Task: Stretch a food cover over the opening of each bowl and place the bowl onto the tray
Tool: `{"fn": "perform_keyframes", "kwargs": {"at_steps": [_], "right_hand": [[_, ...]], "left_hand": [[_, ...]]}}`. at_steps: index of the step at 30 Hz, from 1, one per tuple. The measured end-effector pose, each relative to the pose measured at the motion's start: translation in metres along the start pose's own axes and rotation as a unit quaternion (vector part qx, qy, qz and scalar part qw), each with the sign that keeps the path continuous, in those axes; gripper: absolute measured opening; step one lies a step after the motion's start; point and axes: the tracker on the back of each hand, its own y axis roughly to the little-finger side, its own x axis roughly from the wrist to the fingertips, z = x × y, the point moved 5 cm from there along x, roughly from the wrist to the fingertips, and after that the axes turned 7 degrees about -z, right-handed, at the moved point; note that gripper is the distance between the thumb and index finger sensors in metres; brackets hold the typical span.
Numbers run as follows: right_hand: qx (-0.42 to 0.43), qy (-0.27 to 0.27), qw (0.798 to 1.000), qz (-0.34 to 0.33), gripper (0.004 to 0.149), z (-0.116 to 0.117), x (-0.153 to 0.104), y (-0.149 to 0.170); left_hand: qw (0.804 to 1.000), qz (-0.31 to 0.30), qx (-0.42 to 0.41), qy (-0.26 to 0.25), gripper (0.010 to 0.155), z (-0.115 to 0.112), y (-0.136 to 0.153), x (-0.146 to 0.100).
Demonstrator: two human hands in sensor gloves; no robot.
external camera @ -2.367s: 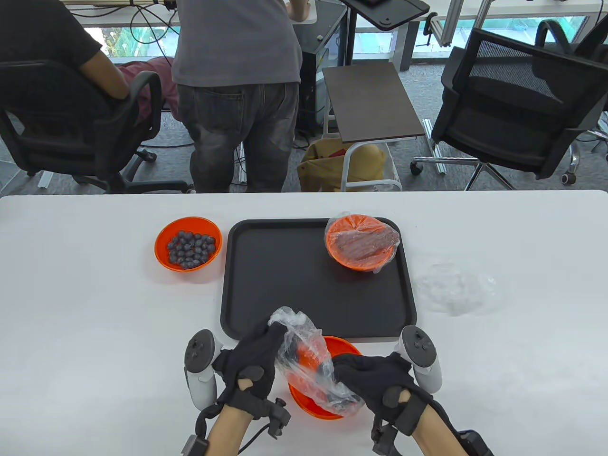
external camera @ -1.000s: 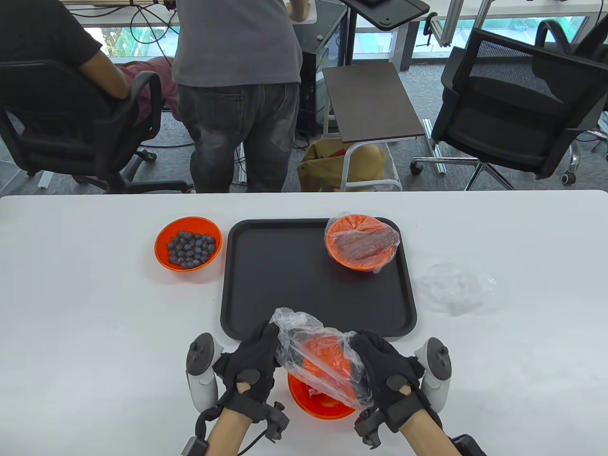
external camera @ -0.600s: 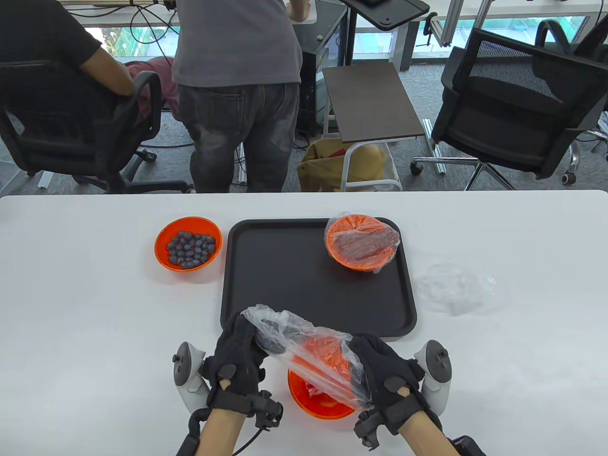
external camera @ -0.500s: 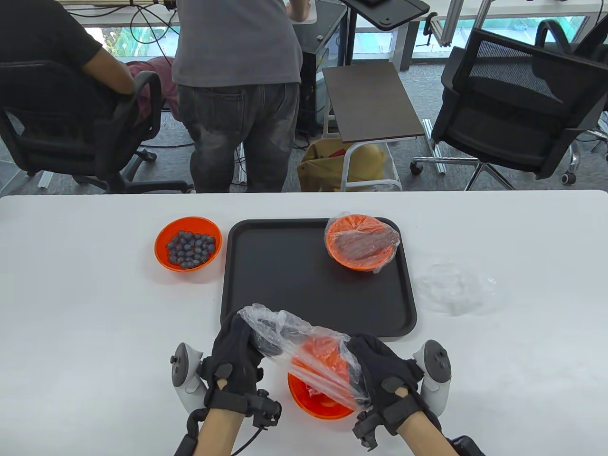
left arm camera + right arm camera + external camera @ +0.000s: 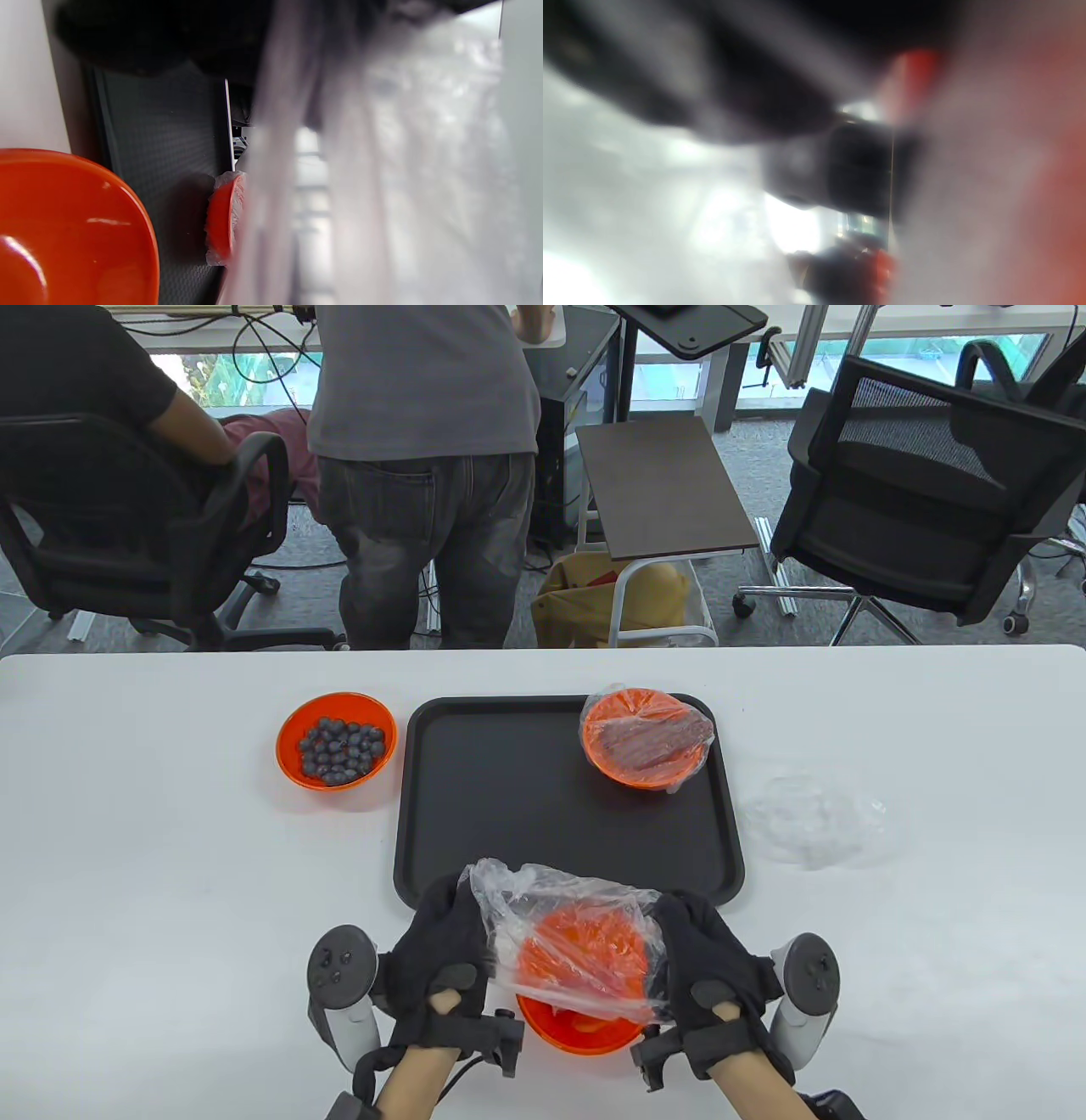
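Observation:
An orange bowl [image 5: 579, 1031] stands near the table's front edge, just in front of the black tray [image 5: 509, 806]. A clear plastic food cover [image 5: 570, 942] is stretched flat above it between my two hands. My left hand [image 5: 445, 950] grips the cover's left edge and my right hand [image 5: 700, 954] grips its right edge. The left wrist view shows the bowl's rim [image 5: 76, 224] and blurred film [image 5: 382, 169]. The right wrist view is blurred. A covered orange bowl [image 5: 646, 736] sits in the tray's far right corner. An uncovered orange bowl of blueberries [image 5: 338, 738] stands left of the tray.
A spare clear cover [image 5: 810, 819] lies on the white table right of the tray. Beyond the far table edge, one person stands [image 5: 424, 475] and another sits in an office chair [image 5: 119, 500]. Another chair [image 5: 925, 500] and a side table [image 5: 662, 487] are behind.
Both hands have pulled the crumpled cover apart and levelled it over the near bowl. The left hand swung out left, then came back beside the bowl; the right hand shifted right.

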Motion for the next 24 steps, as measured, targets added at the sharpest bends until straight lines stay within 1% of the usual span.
{"fn": "perform_keyframes", "kwargs": {"at_steps": [4, 6, 10, 11, 14, 16, 19, 20, 22, 24], "right_hand": [[-0.058, 0.020, 0.998, 0.005, 0.044, -0.008, -0.003, -0.003], [-0.079, 0.026, 0.996, 0.014, 0.044, -0.010, -0.005, -0.002], [-0.124, 0.030, 0.992, 0.024, 0.044, -0.012, -0.006, 0.001], [-0.138, 0.027, 0.990, 0.027, 0.044, -0.013, -0.007, 0.002], [-0.163, 0.020, 0.986, 0.030, 0.044, -0.013, -0.008, 0.006], [-0.182, 0.015, 0.983, 0.034, 0.044, -0.014, -0.009, 0.009], [-0.204, 0.012, 0.978, 0.036, 0.045, -0.016, -0.010, 0.011], [-0.211, 0.012, 0.977, 0.034, 0.045, -0.016, -0.010, 0.011], [-0.221, 0.010, 0.974, 0.037, 0.045, -0.015, -0.012, 0.013], [-0.240, 0.006, 0.970, 0.035, 0.045, -0.014, -0.014, 0.013]], "left_hand": [[0.998, 0.037, 0.058, -0.003, 0.048, -0.001, 0.007, -0.006], [0.995, 0.045, 0.088, -0.005, 0.048, -0.002, 0.008, -0.009], [0.981, 0.061, 0.184, 0.001, 0.049, -0.007, 0.011, -0.016], [0.977, 0.062, 0.204, 0.008, 0.050, -0.010, 0.013, -0.018], [0.968, 0.060, 0.242, 0.008, 0.050, -0.015, 0.016, -0.021], [0.958, 0.057, 0.281, 0.008, 0.051, -0.020, 0.017, -0.023], [0.949, 0.057, 0.311, 0.010, 0.051, -0.025, 0.020, -0.025], [0.938, 0.046, 0.343, 0.001, 0.051, -0.025, 0.018, -0.026], [0.927, 0.037, 0.373, -0.002, 0.051, -0.026, 0.016, -0.026], [0.929, 0.046, 0.368, -0.001, 0.051, -0.026, 0.020, -0.028]]}}
